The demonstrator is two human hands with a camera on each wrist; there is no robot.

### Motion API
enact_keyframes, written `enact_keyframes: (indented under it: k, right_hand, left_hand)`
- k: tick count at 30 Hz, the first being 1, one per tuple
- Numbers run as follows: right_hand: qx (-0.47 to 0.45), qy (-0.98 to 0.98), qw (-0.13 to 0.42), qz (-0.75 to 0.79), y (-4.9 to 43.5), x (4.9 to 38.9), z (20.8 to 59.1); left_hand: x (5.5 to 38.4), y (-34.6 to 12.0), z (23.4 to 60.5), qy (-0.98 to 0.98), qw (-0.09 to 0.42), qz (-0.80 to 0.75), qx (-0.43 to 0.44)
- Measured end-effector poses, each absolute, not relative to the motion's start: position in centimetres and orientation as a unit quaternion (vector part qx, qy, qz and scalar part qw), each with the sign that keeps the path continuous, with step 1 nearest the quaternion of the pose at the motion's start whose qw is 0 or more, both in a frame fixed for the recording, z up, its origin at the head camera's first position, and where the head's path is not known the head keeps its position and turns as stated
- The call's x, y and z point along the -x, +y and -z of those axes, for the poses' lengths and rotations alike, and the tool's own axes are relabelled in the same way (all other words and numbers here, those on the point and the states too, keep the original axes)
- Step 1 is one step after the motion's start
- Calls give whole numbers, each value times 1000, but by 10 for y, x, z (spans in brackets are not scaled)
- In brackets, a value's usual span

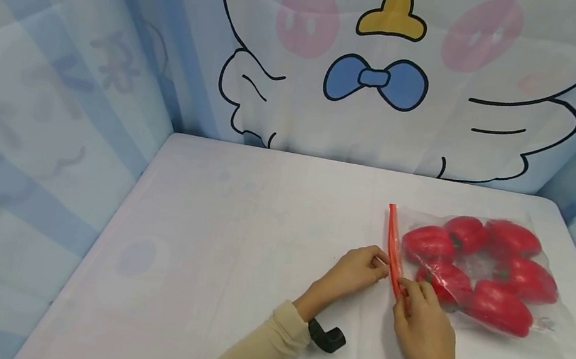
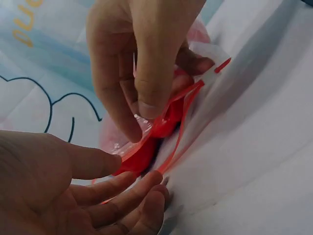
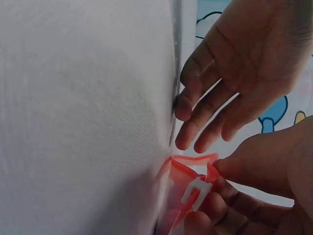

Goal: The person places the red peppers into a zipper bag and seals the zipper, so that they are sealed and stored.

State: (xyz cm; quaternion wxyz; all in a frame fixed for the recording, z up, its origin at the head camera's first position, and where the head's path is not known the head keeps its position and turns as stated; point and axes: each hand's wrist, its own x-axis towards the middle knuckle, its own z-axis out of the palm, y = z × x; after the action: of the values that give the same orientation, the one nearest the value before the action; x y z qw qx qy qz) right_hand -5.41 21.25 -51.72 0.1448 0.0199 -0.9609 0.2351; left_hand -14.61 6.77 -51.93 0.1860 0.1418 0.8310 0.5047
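Note:
A clear zip bag [image 1: 561, 336] with a red zip strip [image 1: 392, 238] lies on the right part of the table. Several red bell peppers [image 1: 502, 307] are inside it. My right hand [image 1: 425, 329] pinches the near end of the red strip between thumb and fingers, beside a white slider [image 3: 196, 192] in the right wrist view. My left hand [image 1: 358, 271] is at the strip's outer side, its fingers loosely extended. In the left wrist view the bag's mouth [image 2: 183, 115] is parted, and the left fingertips [image 2: 154, 178] lie close to its edge; contact is hard to tell.
A white cloth covers the table [image 1: 234, 228]. Printed curtains [image 1: 299, 111] hang behind it and along both sides. Black curved pieces [image 1: 327, 337] stick out by both wrists. The table's right edge runs just beyond the bag.

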Motion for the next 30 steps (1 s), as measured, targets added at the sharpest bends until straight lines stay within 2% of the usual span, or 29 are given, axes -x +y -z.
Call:
enact_keyframes:
  k: [7, 14, 22, 30]
  right_hand:
    - [-24, -952, 190, -240, 214, 42, 510]
    - [-9, -937, 201, -285, 218, 25, 509]
    - [147, -884, 107, -430, 230, 5, 515]
    - [213, -769, 14, -602, 247, -2, 525]
  left_hand:
    - [117, 71, 516, 780, 274, -553, -104]
    - [98, 70, 517, 727, 311, -608, -70]
    - [89, 77, 522, 656, 369, -654, -68]
    - [87, 83, 524, 662, 357, -656, -60]
